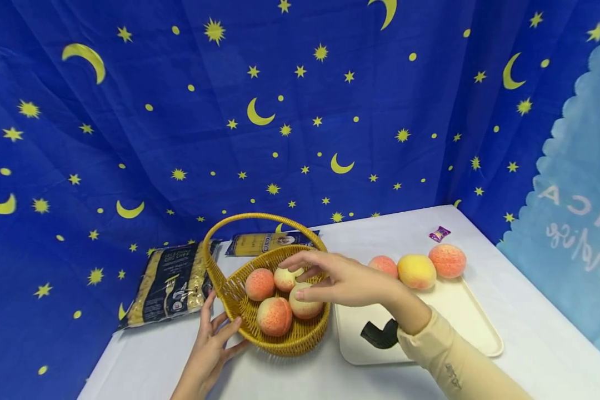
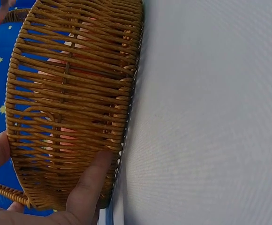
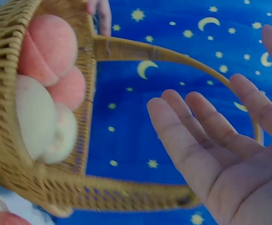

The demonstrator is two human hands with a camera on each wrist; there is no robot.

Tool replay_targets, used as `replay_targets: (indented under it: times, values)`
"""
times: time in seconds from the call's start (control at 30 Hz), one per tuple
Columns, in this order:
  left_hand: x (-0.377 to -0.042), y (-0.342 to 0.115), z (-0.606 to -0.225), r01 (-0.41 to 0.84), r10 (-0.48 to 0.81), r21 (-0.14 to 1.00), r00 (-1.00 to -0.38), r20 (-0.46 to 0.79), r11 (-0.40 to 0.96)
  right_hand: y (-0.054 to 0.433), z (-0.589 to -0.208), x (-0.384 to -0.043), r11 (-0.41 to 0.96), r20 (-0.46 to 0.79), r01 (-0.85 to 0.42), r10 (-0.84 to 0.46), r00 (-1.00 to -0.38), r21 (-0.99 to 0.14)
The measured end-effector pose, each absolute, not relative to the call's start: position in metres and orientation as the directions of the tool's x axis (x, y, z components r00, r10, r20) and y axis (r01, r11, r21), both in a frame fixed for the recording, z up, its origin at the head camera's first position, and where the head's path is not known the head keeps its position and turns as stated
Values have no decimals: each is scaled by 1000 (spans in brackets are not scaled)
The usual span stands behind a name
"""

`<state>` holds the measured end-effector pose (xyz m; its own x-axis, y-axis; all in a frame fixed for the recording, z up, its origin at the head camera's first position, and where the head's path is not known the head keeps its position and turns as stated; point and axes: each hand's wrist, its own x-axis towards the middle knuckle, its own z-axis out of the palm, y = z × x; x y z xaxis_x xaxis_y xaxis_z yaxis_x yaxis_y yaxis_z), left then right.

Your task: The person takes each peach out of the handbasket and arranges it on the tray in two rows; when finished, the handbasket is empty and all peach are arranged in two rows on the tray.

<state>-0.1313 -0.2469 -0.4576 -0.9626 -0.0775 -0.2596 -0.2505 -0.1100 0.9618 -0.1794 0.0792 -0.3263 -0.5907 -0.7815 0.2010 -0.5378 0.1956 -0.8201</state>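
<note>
A yellow-brown wicker basket (image 1: 300,345) with a tall hooped handle stands on the table, several peaches inside. Two reddish peaches (image 1: 274,316) lie on its left side; a pale peach (image 1: 306,307) and a yellowish one (image 1: 286,279) lie to the right. At the basket's left end, my left hand (image 1: 211,339) holds the wall beside the handle's foot, one finger low on the weave (image 2: 65,117) in the left wrist view. My right hand (image 1: 342,280) hovers over the basket's right part, fingers spread and apart from the peaches in the right wrist view.
On the right lies a cream tray (image 1: 472,316) with a black curved piece (image 1: 380,335). A pink peach (image 1: 384,265), a yellow peach (image 1: 417,271) and an orange-red peach (image 1: 447,260) sit at its far edge. Behind are a purple-wrapped sweet (image 1: 440,234) and two pasta packs (image 1: 172,283).
</note>
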Motion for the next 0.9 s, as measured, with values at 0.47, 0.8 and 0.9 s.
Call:
replay_targets:
  times: [0.47, 0.8, 0.9]
  values:
    - [-132, -247, -458, -251, -87, 964, -962, -259, -90, 24, -357, -214, 315, 25, -481, -816, -577, -818]
    - [-133, -249, -459, -250, -85, 964, -962, -258, -93, -1, -362, -230, 498, -137, -574, -820, -556, -650]
    - [-133, -249, -460, -251, -85, 963, -962, -259, -93, -8, -362, -233, 518, -177, -582, -822, -541, -627]
